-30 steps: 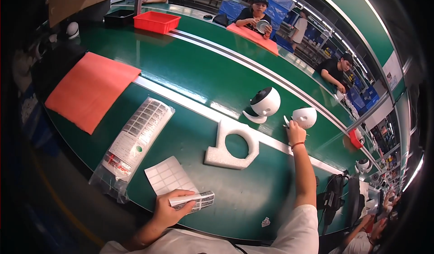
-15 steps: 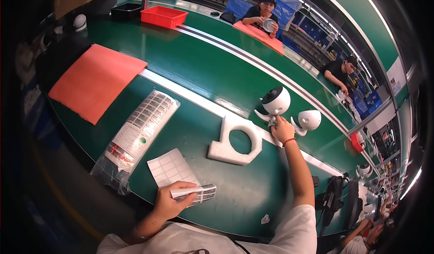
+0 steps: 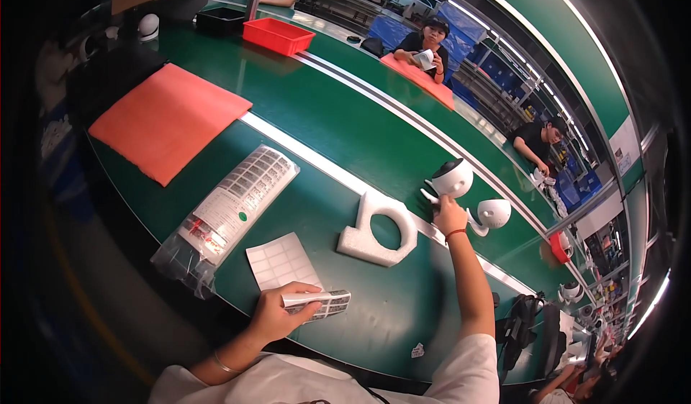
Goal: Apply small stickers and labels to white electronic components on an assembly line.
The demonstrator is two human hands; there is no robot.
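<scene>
My left hand pinches a curled sheet of printed labels between thumb and fingers. Partly under that hand lies a flat sheet of blank white labels. With my right arm stretched across the bench, my right hand is closed around the lower part of a white round-headed device with a black top. The fingertips are partly hidden behind the hand. Just right of it stands a second white device with a curved arm. A white foam holder with a round opening lies between my hands.
A clear-wrapped pack of label sheets lies at left, near an orange mat. A red tray and a black tray stand far off. Cables lie at right. Co-workers sit across the green bench.
The device in my right hand has tipped, so less of its black top shows. My left hand keeps hold of the curled labels. The whole view has shifted slightly.
</scene>
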